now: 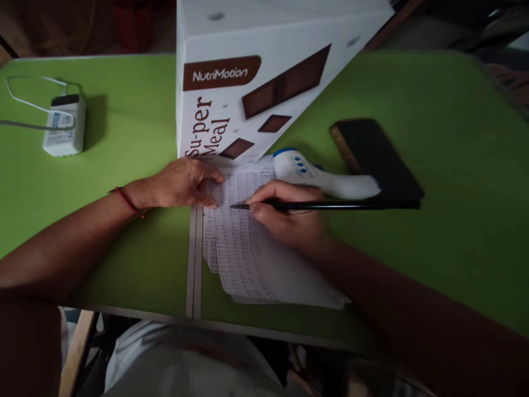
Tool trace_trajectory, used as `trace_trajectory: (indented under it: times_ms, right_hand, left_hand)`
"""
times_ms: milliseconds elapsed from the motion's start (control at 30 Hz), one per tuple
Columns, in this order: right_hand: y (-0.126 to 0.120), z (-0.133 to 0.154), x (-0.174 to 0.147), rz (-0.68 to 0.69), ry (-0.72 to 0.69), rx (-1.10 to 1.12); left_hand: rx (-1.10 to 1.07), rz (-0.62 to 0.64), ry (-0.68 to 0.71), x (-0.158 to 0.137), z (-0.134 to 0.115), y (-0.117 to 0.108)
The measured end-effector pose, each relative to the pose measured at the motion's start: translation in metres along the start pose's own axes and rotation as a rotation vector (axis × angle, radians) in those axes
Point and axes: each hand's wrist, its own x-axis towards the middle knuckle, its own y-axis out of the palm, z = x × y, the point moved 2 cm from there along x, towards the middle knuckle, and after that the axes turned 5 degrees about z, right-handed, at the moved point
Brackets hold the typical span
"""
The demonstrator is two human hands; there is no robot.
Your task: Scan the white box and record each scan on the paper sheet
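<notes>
My right hand (291,218) is closed around a long black pen (343,205), its tip down on a sheet covered in handwriting. The loose papers (248,264) lie in a stack with lower edges fanned out, partly under my right hand. My left hand (185,182), a red cord on its wrist, rests at the papers' upper left with thumb and index finger apart; it holds nothing I can see. Just beyond my right hand lies a white and blue handheld infrared thermometer (322,176). A big white NutriMotion box (223,116) stands right behind the papers.
A dark phone (380,154) lies to the right, partly behind the thermometer handle. At the far left sits a white charger (66,127) with cables plugged in. The green table (136,248) has a metal seam (194,264) left of the papers.
</notes>
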Motion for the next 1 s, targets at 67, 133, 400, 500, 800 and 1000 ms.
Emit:
trace_trajectory:
  times_ms: [67, 133, 400, 500, 800, 1000]
  right_hand:
    - [-0.0001, 0.0012, -0.0002, -0.018, -0.007, 0.012]
    - [0.0003, 0.0027, -0.0003, -0.032, -0.007, 0.030]
    - [0.0014, -0.0003, -0.0012, -0.043, 0.047, -0.027]
    - [0.0009, -0.0002, -0.0025, -0.034, 0.038, -0.004]
    - [-0.0017, 0.0005, -0.0032, -0.032, 0.141, 0.047]
    - [0.0000, 0.0043, -0.0016, -0.035, 0.075, 0.057]
  left_hand:
    - [-0.001, 0.006, -0.006, 0.0000, -0.0001, 0.0000]
    - [0.002, 0.017, -0.023, 0.0002, -0.0010, -0.0004]
    - [0.013, 0.034, -0.071, 0.0007, -0.0066, -0.0022]
    - [0.005, 0.028, -0.065, 0.0005, -0.0045, -0.0016]
    - [-0.054, -0.007, -0.009, 0.0007, 0.0009, -0.0003]
    - [-0.033, 0.000, -0.013, 0.0006, 0.0003, -0.0005]
